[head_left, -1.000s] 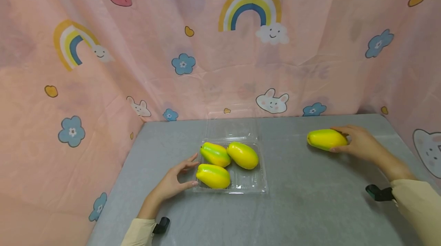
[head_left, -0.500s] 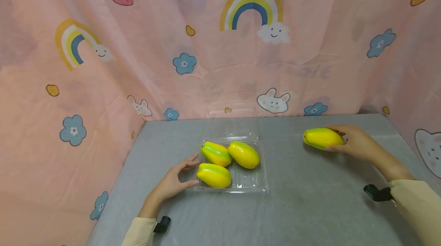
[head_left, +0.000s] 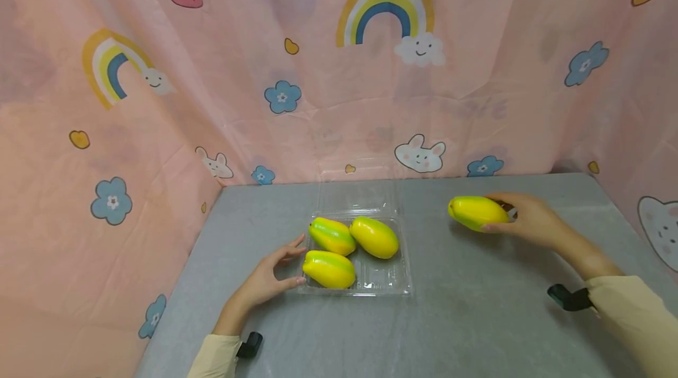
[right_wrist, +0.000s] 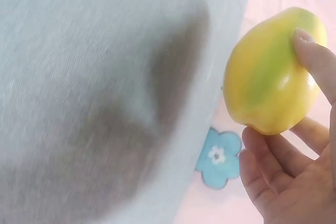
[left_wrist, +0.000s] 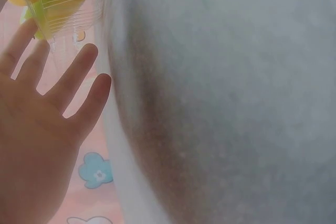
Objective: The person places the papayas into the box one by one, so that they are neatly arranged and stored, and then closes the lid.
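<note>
My right hand grips a yellow-green papaya between thumb and fingers at the right of the table. In the right wrist view the papaya is held off the table, its shadow falling on the grey surface. At the left, my left hand has its fingers spread at the left wall of a clear plastic clamshell box. Three papayas lie inside that box: one back left, one back right and one front left. Straight fingers reach to the box's edge in the left wrist view.
The box's clear lid is flipped back towards the rear of the table. A grey table spreads under everything. A pink printed curtain hangs along the back and sides.
My right hand has carried the papaya to the left, towards the box. The left hand, the box and the papayas in it have stayed where they were.
</note>
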`<state>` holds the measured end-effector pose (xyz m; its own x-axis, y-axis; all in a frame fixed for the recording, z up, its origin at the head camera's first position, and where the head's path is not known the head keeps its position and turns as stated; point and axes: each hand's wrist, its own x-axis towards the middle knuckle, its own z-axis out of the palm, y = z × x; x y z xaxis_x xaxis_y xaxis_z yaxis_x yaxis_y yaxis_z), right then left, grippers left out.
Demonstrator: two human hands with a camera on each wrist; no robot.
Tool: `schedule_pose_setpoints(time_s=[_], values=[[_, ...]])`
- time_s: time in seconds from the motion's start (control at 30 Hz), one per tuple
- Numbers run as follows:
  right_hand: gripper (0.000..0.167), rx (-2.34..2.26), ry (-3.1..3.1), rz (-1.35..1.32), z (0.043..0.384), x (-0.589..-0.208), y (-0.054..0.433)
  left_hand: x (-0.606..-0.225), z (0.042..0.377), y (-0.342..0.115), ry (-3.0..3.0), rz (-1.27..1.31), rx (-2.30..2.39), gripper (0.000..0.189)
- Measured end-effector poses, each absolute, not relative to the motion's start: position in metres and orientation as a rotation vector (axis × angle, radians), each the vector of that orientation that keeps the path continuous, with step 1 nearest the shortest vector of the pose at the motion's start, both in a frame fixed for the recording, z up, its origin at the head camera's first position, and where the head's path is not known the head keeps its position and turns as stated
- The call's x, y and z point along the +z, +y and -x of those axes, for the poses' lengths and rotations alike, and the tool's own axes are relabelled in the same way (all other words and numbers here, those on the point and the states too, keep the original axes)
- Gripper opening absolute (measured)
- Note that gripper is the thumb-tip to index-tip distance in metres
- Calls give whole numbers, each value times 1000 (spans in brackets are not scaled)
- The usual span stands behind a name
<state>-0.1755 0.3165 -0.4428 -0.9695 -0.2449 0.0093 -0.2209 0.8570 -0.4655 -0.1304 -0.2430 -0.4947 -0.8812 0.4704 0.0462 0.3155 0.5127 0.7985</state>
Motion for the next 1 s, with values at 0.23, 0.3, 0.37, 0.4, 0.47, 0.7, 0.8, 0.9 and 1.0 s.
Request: schedule_pose_setpoints(time_s=[0.23,0.3,0.37,0.4,0.47,0.7,0.8,0.9,1.0], values=[[82,-745,2979,417,172,-437,298,-494,131,-243,2580,-682,1301,63],[83,-760,2966,415,171,-436,291,-494,131,-243,2582,-680,1298,63],[83,-774,2956,420,169,-434,286,-495,131,-243,2583,-676,1294,63],[84,-784,2950,416,168,-433,283,-495,131,-243,2583,-674,1293,63],[84,-798,2941,419,167,-431,278,-495,131,-243,2582,-669,1292,64],[80,-810,2940,473,162,-427,262,-496,131,-243,2582,-668,1296,62],[79,-821,2929,495,159,-424,255,-496,131,-243,2584,-672,1295,62],[78,-834,2920,511,157,-421,248,-497,131,-243,2586,-673,1293,62],[77,-830,2915,526,156,-419,242,-497,131,-243,2587,-674,1293,62]])
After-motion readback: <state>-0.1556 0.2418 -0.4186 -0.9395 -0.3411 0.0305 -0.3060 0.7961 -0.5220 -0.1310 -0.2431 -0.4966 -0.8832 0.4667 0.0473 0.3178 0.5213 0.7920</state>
